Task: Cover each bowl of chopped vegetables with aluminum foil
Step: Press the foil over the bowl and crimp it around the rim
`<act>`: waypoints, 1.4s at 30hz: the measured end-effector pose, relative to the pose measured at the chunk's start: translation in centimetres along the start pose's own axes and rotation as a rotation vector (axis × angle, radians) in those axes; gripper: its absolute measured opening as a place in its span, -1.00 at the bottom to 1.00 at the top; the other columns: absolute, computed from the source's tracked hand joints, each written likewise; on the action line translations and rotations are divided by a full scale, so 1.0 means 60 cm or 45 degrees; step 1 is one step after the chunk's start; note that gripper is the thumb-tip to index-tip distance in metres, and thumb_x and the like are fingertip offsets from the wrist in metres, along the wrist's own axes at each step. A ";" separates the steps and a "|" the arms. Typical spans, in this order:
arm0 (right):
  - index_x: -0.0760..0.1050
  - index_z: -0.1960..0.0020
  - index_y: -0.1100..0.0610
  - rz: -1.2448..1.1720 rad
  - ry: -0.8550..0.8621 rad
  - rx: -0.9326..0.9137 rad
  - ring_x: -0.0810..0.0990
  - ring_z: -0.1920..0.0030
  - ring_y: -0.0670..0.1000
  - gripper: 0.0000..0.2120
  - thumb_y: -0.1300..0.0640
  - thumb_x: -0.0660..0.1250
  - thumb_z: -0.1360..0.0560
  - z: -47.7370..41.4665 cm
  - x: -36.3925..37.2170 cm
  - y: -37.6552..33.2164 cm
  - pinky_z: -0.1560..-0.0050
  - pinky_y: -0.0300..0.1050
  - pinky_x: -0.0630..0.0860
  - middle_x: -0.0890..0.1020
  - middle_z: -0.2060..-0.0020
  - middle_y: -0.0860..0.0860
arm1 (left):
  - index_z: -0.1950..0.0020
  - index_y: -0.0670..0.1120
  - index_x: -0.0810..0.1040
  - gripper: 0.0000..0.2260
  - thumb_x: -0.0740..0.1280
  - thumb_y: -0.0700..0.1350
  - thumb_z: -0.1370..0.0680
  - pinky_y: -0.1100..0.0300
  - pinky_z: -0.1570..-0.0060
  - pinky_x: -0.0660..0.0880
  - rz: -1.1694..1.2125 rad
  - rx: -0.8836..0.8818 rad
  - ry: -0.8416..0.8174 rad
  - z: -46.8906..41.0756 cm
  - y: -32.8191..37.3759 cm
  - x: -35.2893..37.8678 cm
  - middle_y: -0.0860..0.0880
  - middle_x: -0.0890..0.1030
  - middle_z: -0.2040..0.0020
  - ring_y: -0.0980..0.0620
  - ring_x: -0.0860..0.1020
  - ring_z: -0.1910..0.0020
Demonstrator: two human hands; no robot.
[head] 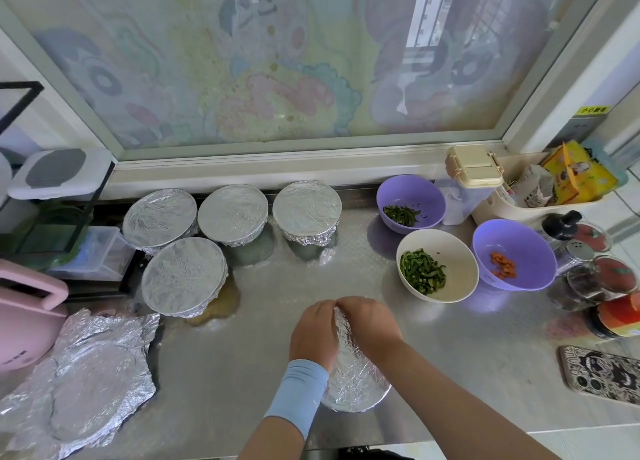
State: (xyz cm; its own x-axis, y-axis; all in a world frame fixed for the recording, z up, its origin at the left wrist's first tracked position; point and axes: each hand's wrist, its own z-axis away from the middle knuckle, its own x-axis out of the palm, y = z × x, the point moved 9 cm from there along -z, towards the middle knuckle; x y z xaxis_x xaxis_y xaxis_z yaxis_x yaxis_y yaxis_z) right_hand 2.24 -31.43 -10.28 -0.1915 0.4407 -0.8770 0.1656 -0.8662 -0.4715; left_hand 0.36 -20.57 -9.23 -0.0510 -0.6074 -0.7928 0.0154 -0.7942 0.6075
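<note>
A bowl wrapped in aluminum foil (356, 383) sits at the counter's front centre. My left hand (313, 331) and my right hand (369, 324) both press curled fingers onto the foil at the bowl's far rim. Several foil-covered bowls (183, 276) stand at the back left. Three open bowls stand at the right: a purple bowl (410, 203) with green pieces, a white bowl (437, 265) with chopped green vegetable, and a purple bowl (514, 255) with orange pieces. Loose foil sheets (90, 380) lie at the front left.
A pink appliance (27, 317) stands at the left edge. Jars and shakers (602, 272) crowd the right side, with a patterned phone (602, 373) in front of them. A cream tray (540, 196) of packets and a lidded container (472, 179) stand at the back right.
</note>
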 end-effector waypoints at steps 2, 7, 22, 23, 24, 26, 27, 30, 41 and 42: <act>0.60 -0.14 0.03 -0.024 0.044 -0.004 0.64 0.06 0.08 -0.70 0.25 0.31 -0.45 0.002 -0.004 0.002 0.06 -0.14 0.48 0.68 0.05 0.01 | -0.28 -0.09 0.56 -0.72 0.23 -0.23 -0.60 0.15 -0.20 0.43 0.015 -0.033 -0.027 0.000 -0.003 0.005 -0.05 0.61 -0.20 -0.05 0.53 -0.21; 0.62 -0.13 0.01 -0.085 0.041 -0.004 0.65 0.05 0.05 -0.76 0.20 0.31 -0.51 -0.002 0.004 0.012 0.02 -0.17 0.48 0.69 0.05 -0.02 | -0.30 -0.01 0.54 -0.71 0.22 -0.16 -0.61 0.20 -0.22 0.41 0.004 -0.064 -0.030 0.000 -0.015 0.011 0.02 0.60 -0.23 0.01 0.53 -0.21; 0.68 -0.02 -0.06 -0.504 0.110 0.402 0.60 0.11 -0.17 -0.85 0.04 0.34 -0.56 0.018 -0.011 0.062 0.14 -0.47 0.38 0.71 0.12 -0.17 | -0.31 -0.05 0.54 -0.69 0.19 -0.21 -0.61 0.20 -0.18 0.45 0.020 0.045 -0.010 0.005 -0.013 0.013 0.02 0.57 -0.24 0.01 0.53 -0.22; 0.68 -0.02 -0.06 -0.506 0.076 0.403 0.59 0.12 -0.18 -0.85 0.03 0.33 -0.56 0.015 -0.010 0.061 0.13 -0.43 0.40 0.71 0.12 -0.17 | -0.32 -0.05 0.52 -0.69 0.17 -0.18 -0.62 0.19 -0.17 0.46 0.006 0.030 -0.012 0.007 -0.011 0.013 0.02 0.56 -0.25 0.02 0.52 -0.22; 0.68 -0.03 -0.06 -0.501 0.045 0.403 0.58 0.12 -0.18 -0.85 0.03 0.33 -0.56 0.012 -0.008 0.060 0.11 -0.39 0.41 0.70 0.12 -0.17 | -0.33 -0.05 0.51 -0.70 0.15 -0.16 -0.63 0.18 -0.17 0.46 -0.009 0.016 -0.013 0.008 -0.009 0.012 0.02 0.55 -0.26 0.02 0.51 -0.23; 0.66 -0.06 -0.05 -0.522 0.035 0.440 0.59 0.10 -0.16 -0.85 0.03 0.35 -0.54 0.009 -0.006 0.062 0.04 -0.30 0.46 0.70 0.10 -0.16 | -0.32 -0.07 0.52 -0.71 0.14 -0.13 -0.65 0.17 -0.18 0.45 -0.034 0.022 -0.005 0.003 -0.004 0.007 -0.01 0.55 -0.25 0.01 0.50 -0.24; 0.66 -0.06 -0.05 -0.554 0.055 0.468 0.60 0.10 -0.15 -0.86 0.03 0.36 -0.53 0.011 -0.007 0.065 0.02 -0.26 0.49 0.69 0.12 -0.16 | -0.31 -0.08 0.52 -0.72 0.14 -0.11 -0.66 0.18 -0.18 0.45 -0.036 0.042 -0.009 -0.001 -0.001 0.007 -0.01 0.55 -0.24 0.01 0.50 -0.23; 0.67 0.04 -0.05 -0.579 0.090 0.493 0.57 0.21 -0.18 -0.88 0.06 0.35 -0.54 0.018 -0.008 0.067 0.16 -0.26 0.47 0.66 0.25 -0.19 | -0.26 -0.02 0.54 -0.74 0.12 -0.07 -0.67 0.24 -0.10 0.42 0.051 0.033 -0.097 -0.014 0.002 0.015 0.05 0.58 -0.17 0.05 0.52 -0.16; 0.64 -0.02 -0.09 -0.571 -0.001 0.512 0.59 0.08 -0.15 -0.86 -0.01 0.32 -0.55 0.015 -0.002 0.069 0.04 -0.23 0.50 0.67 0.13 -0.19 | -0.11 -0.02 0.62 -0.77 0.16 -0.11 -0.65 0.16 -0.01 0.48 0.202 -0.282 -0.006 -0.013 -0.031 0.011 0.04 0.65 -0.01 0.01 0.57 0.01; 0.63 -0.05 -0.09 -0.559 0.006 0.526 0.58 0.05 -0.14 -0.85 -0.01 0.30 -0.55 0.017 -0.004 0.072 0.00 -0.20 0.50 0.67 0.09 -0.19 | -0.10 -0.02 0.61 -0.76 0.15 -0.12 -0.64 0.15 -0.01 0.48 0.225 -0.336 0.025 -0.009 -0.041 0.005 0.03 0.65 0.00 0.00 0.57 0.01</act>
State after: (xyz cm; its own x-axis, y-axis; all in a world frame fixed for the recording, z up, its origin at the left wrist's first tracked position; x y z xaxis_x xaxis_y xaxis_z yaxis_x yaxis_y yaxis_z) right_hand 2.02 -35.50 -12.03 -0.1525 0.7783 -0.6091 -0.3182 -0.6222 -0.7153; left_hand 0.83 -18.82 -10.99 -0.0056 -0.7346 -0.6785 0.2811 -0.6523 0.7039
